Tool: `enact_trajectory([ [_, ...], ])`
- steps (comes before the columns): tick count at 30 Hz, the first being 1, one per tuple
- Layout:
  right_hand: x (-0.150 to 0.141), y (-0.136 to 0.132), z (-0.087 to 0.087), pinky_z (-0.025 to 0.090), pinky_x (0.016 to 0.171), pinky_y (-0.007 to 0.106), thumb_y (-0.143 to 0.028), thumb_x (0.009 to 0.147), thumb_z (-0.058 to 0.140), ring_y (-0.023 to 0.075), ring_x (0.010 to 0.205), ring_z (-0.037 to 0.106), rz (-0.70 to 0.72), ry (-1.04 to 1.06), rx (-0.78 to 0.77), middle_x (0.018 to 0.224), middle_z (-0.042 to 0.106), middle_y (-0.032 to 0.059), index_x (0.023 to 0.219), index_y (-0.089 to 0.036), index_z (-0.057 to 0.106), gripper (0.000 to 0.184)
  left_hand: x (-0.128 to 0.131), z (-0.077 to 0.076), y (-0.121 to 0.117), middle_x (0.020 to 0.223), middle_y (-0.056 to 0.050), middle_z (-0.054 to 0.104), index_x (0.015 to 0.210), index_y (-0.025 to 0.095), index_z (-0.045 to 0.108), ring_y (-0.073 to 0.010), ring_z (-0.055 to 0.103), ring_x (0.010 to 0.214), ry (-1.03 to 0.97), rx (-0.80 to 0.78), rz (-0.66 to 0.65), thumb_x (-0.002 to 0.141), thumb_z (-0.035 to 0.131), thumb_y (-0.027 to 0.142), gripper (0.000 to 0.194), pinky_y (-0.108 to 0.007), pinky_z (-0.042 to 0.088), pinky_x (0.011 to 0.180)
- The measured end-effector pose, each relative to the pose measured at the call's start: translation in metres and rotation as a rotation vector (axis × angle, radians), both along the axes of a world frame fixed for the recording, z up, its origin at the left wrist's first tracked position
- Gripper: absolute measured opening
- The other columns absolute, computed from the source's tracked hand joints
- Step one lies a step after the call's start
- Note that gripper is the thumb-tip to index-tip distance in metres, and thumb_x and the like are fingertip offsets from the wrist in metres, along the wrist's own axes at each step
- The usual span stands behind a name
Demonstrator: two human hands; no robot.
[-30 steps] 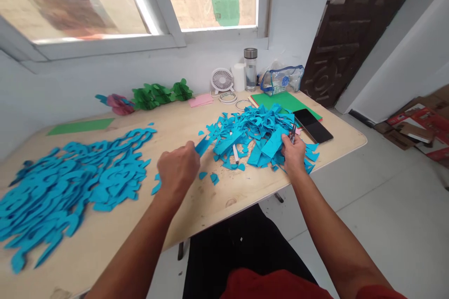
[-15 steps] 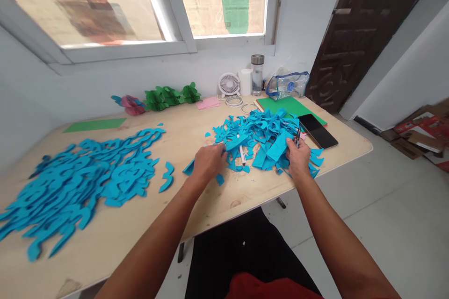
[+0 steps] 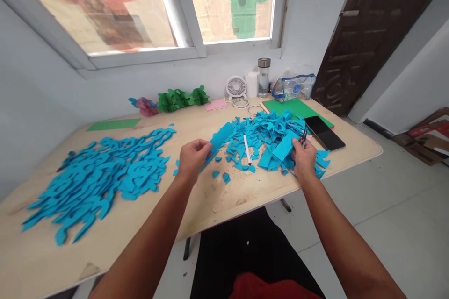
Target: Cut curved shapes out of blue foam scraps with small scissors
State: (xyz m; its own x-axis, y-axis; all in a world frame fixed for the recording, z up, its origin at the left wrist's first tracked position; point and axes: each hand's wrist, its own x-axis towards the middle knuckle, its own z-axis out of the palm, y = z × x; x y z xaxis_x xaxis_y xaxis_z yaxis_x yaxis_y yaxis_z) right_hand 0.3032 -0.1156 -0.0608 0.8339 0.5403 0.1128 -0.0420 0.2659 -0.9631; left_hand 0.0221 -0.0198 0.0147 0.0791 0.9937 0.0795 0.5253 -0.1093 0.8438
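Between the thumb and fingers of my left hand point(image 3: 193, 158) is a blue paper strip point(image 3: 221, 136), slanting up to the right over the table. My right hand point(image 3: 304, 156) is closed around dark scissors point(image 3: 304, 134), their tips pointing up. Against its fingertips rests a folded blue paper piece point(image 3: 283, 148); whether it is pinched there I cannot tell. A heap of blue paper scraps point(image 3: 268, 126) lies between and behind my hands. On the scraps is a white pen point(image 3: 247, 150). Cut wavy blue paper shapes point(image 3: 87, 182) are piled to the left.
A black phone point(image 3: 324, 132) lies right of the scraps, partly over green paper point(image 3: 298, 108). Along the wall stand a small white fan point(image 3: 236, 87), a glass bottle point(image 3: 263, 79) and a clear pouch point(image 3: 293, 88). Green paper decorations point(image 3: 180, 99) sit farther left.
My left hand has moved left and turned, drawing the blue strip off the pen, which now shows fully. My right hand keeps the scissors in nearly the same spot. The view has shifted slightly.
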Motion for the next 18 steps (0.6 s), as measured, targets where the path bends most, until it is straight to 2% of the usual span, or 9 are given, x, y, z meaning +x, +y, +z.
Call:
enact_trajectory([
  [2, -0.003, 0.000, 0.006, 0.018, 0.035, 0.021, -0.037, 0.068, 0.070, 0.0057, 0.037, 0.022, -0.007, 0.032, 0.009, 0.045, 0.027, -0.0133, 0.067, -0.022, 0.043, 0.031, -0.014, 0.005, -0.002, 0.075, -0.008, 0.068, 0.073, 0.019, 0.065, -0.0242, 0.063, 0.078, 0.394, 0.240, 0.080, 0.075, 0.049, 0.034, 0.022, -0.031, 0.043, 0.062],
  [3, -0.005, 0.000, 0.009, 0.018, 0.035, 0.021, -0.035, 0.067, 0.070, 0.0056, 0.037, 0.022, -0.005, 0.037, 0.018, 0.045, 0.027, -0.0132, 0.067, -0.022, 0.043, 0.030, -0.021, 0.006, -0.002, 0.083, -0.010, 0.070, 0.077, 0.019, 0.066, -0.0265, 0.063, 0.084, 0.557, 0.302, 0.106, 0.078, 0.046, 0.031, 0.023, -0.033, 0.043, 0.065],
  [5, -0.008, 0.000, 0.017, 0.018, 0.034, 0.020, -0.034, 0.066, 0.071, 0.0053, 0.036, 0.023, -0.001, 0.041, 0.051, 0.046, 0.028, -0.0131, 0.068, -0.022, 0.044, 0.030, -0.029, 0.002, -0.005, 0.094, -0.013, 0.070, 0.084, 0.019, 0.067, -0.0297, 0.062, 0.094, 0.757, 0.349, 0.024, 0.081, 0.044, 0.030, 0.026, -0.036, 0.044, 0.070],
  [7, -0.010, 0.001, 0.024, 0.018, 0.035, 0.020, -0.034, 0.067, 0.070, 0.0051, 0.036, 0.022, 0.010, 0.055, 0.084, 0.046, 0.028, -0.0131, 0.068, -0.022, 0.044, 0.029, -0.025, -0.007, -0.011, 0.101, -0.014, 0.070, 0.094, 0.017, 0.067, -0.0301, 0.061, 0.098, 0.802, 0.381, -0.073, 0.085, 0.044, 0.031, 0.029, -0.037, 0.044, 0.075],
  [9, -0.011, 0.003, 0.031, 0.018, 0.035, 0.020, -0.033, 0.069, 0.070, 0.0052, 0.036, 0.023, 0.019, 0.059, 0.113, 0.045, 0.027, -0.0129, 0.066, -0.022, 0.041, 0.031, -0.008, -0.016, -0.021, 0.104, -0.012, 0.070, 0.101, 0.018, 0.066, -0.0278, 0.061, 0.098, 0.777, 0.422, -0.183, 0.086, 0.045, 0.032, 0.029, -0.036, 0.044, 0.078],
  [12, -0.010, 0.005, 0.037, 0.018, 0.034, 0.020, -0.032, 0.070, 0.069, 0.0052, 0.035, 0.023, 0.010, 0.067, 0.135, 0.043, 0.028, -0.0127, 0.064, -0.023, 0.037, 0.034, 0.033, -0.024, -0.041, 0.105, -0.010, 0.069, 0.100, 0.020, 0.065, -0.0245, 0.061, 0.097, 0.720, 0.517, -0.528, 0.086, 0.051, 0.029, 0.022, -0.035, 0.043, 0.082],
  [14, -0.009, 0.006, 0.038, 0.018, 0.034, 0.020, -0.033, 0.069, 0.070, 0.0052, 0.035, 0.023, 0.010, 0.081, 0.145, 0.043, 0.028, -0.0129, 0.064, -0.023, 0.037, 0.035, 0.061, -0.027, -0.051, 0.104, -0.012, 0.068, 0.100, 0.019, 0.065, -0.0259, 0.060, 0.098, 0.736, 0.597, -0.703, 0.083, 0.056, 0.028, 0.021, -0.037, 0.042, 0.084],
  [16, -0.009, 0.006, 0.036, 0.018, 0.033, 0.020, -0.033, 0.067, 0.071, 0.0049, 0.035, 0.023, 0.020, 0.107, 0.147, 0.042, 0.028, -0.0130, 0.063, -0.023, 0.037, 0.036, 0.082, -0.030, -0.056, 0.096, -0.014, 0.068, 0.096, 0.016, 0.065, -0.0279, 0.061, 0.094, 0.801, 0.644, -0.788, 0.084, 0.054, 0.026, 0.019, -0.039, 0.042, 0.080],
  [18, -0.010, 0.006, 0.033, 0.017, 0.033, 0.020, -0.034, 0.065, 0.071, 0.0046, 0.035, 0.023, 0.031, 0.141, 0.139, 0.041, 0.029, -0.0131, 0.062, -0.022, 0.038, 0.035, 0.093, -0.033, -0.056, 0.085, -0.014, 0.067, 0.088, 0.014, 0.065, -0.0282, 0.061, 0.087, 0.877, 0.680, -0.816, 0.085, 0.049, 0.018, 0.017, -0.040, 0.041, 0.075],
])
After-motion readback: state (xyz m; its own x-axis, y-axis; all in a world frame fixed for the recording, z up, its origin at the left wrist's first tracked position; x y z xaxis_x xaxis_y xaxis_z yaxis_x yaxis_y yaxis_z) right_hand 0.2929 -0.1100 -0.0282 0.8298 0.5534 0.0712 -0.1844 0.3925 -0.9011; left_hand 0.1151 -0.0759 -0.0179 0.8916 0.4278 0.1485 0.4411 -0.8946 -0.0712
